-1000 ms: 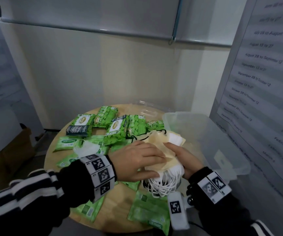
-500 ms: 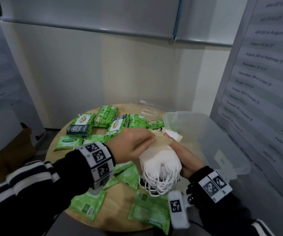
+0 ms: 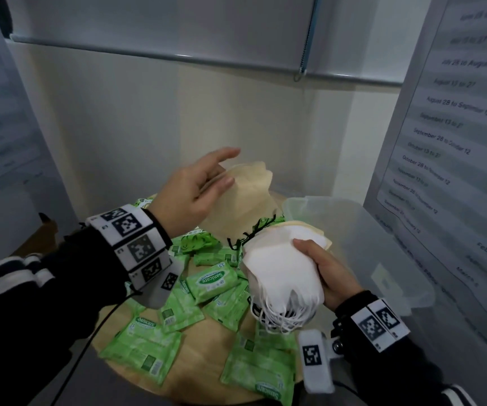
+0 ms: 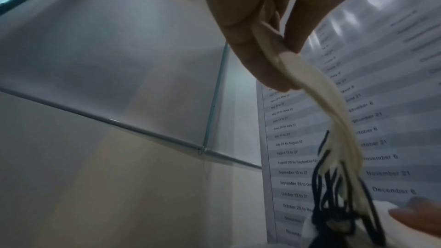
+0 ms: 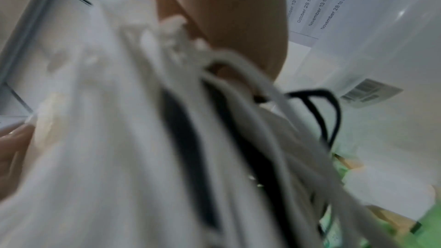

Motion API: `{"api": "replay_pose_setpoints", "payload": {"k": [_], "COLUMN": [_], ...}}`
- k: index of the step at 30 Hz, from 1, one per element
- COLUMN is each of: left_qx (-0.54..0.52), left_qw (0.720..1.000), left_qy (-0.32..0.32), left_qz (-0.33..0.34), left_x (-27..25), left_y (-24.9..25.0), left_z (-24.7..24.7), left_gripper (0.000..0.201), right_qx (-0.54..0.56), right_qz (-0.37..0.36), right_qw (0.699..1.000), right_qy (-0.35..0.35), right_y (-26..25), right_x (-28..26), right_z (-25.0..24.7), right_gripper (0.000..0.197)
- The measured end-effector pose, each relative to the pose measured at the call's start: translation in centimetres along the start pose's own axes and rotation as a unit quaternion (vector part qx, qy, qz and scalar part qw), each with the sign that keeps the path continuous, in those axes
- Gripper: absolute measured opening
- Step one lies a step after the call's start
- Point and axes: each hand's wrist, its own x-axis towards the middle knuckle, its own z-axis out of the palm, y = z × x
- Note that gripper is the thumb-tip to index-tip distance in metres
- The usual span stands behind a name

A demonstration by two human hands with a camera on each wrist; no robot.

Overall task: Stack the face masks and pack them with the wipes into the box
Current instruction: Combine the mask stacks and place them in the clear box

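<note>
Two bundles of face masks are held above the round wooden table point(image 3: 198, 385), one in each of the person's hands. The left hand point(image 3: 191, 194) pinches a small sheaf of beige masks point(image 3: 245, 197) between thumb and fingers, with the index finger stretched out free above them; the left wrist view shows the sheaf point(image 4: 317, 90) squeezed thin in that pinch, its black ear loops point(image 4: 334, 195) dangling below. The right hand point(image 3: 328, 273) is curled round a thicker stack of white masks point(image 3: 283, 273) — thumb across the front, fingers behind — and the white ear loops point(image 3: 283, 317) hang down in a tangle toward the wrist. A few beige masks sit at the back of that stack. The beige sheaf is higher and to the left of the white stack, the two bundles close together, with the black loops reaching the top of the white stack.

Green wipes packs point(image 3: 211, 281) lie scattered across the table under both hands, some overlapping. The clear plastic box point(image 3: 382, 244) stands at the table's right edge, just beside the right hand; through its cloudy walls its contents cannot be made out. A printed list of dates point(image 3: 453, 118) hangs on the wall to the right.
</note>
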Motion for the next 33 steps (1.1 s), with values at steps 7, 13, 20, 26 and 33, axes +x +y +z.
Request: {"api": "replay_pose_setpoints", "payload": {"k": [7, 13, 20, 26, 33], "left_qx": [-0.125, -0.247, -0.328, -0.178, -0.126], "left_qw": [0.985, 0.923, 0.852, 0.914, 0.936], "left_qy": [-0.096, -0.253, -0.312, -0.158, -0.113], "left_qz": [-0.073, -0.151, -0.263, -0.328, -0.307], "left_x": [0.6, 1.1, -0.9, -3.6, -4.5], "left_y": [0.5, 1.4, 1.2, -0.1, -0.5], "left_z": [-2.3, -3.3, 1.1, 6.6, 7.7], "left_gripper": [0.025, 0.009, 0.003, 0.020, 0.017], "right_qx": [-0.025, -0.080, -0.069, -0.071, -0.042], "right_qz": [-0.052, -0.066, -0.066, -0.051, -0.022], "right_qw": [0.998, 0.994, 0.995, 0.996, 0.999], "right_qy": [0.027, 0.029, -0.018, 0.000, -0.014], "right_y": [0.0, 0.6, 1.5, 1.9, 2.3], "right_x": [-0.3, -0.5, -0.2, 0.2, 0.4], "right_z": [-0.4, -0.2, 2.0, 2.8, 2.6], "right_gripper": [0.042, 0.029, 0.037, 0.021, 0.032]}}
